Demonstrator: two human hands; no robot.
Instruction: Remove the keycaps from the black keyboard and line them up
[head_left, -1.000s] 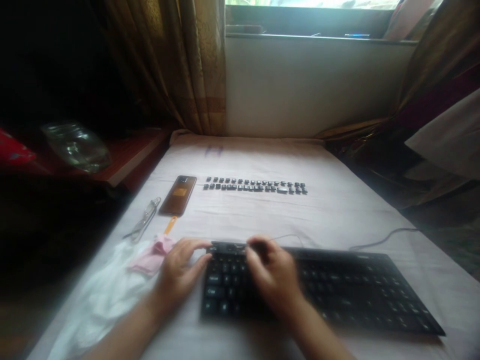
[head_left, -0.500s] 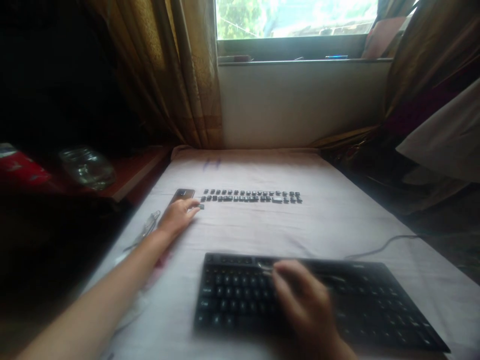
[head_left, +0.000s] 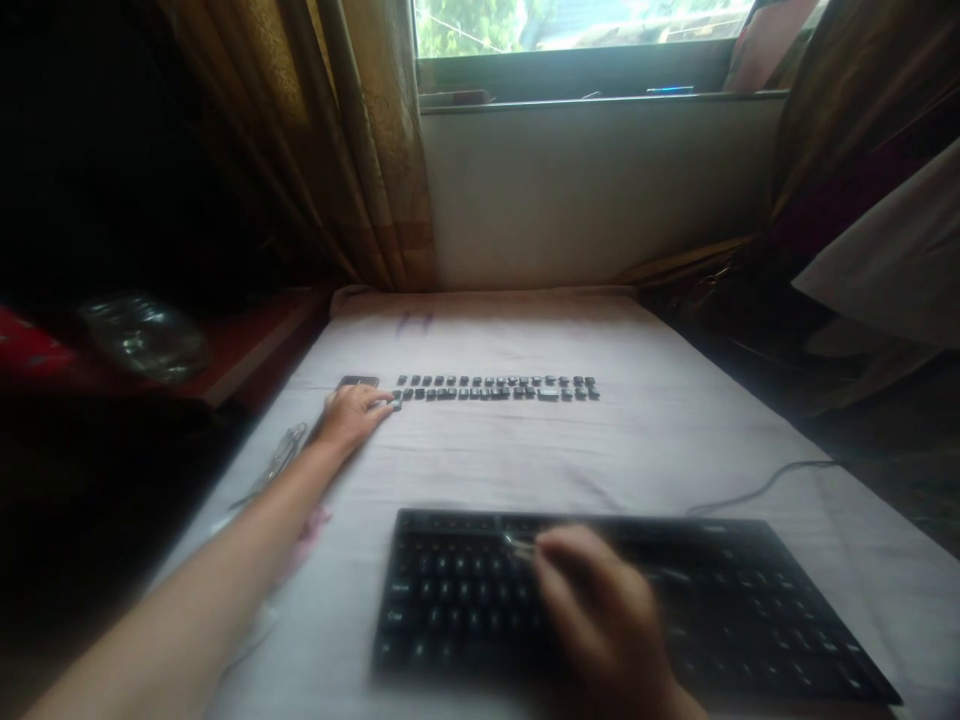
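My left hand (head_left: 352,415) reaches out to the left end of two rows of loose black keycaps (head_left: 499,392). Its fingertips pinch a single keycap (head_left: 396,404) just below the lower row. Beside that hand lies a phone (head_left: 358,382), partly covered by it. Over the middle of a black keyboard (head_left: 450,592), my right hand (head_left: 604,610) is closed on a thin, wire-like metal tool (head_left: 517,545) whose tip points left. Blur hides the tool's exact shape. Part of the keyboard to the right of that hand looks bare of keycaps.
A coiled cable (head_left: 285,450) lies along the left side of the cloth-covered table (head_left: 675,420). From the keyboard, a cord (head_left: 765,488) runs off the right edge. Behind stand a curtain (head_left: 367,150) and a window (head_left: 585,25). A clear plastic item (head_left: 142,335) rests on a shelf at left.
My left hand has moved the keycap slightly closer to the lower row. The right hand stays over the keyboard with its tool. The whole view has shifted a little.
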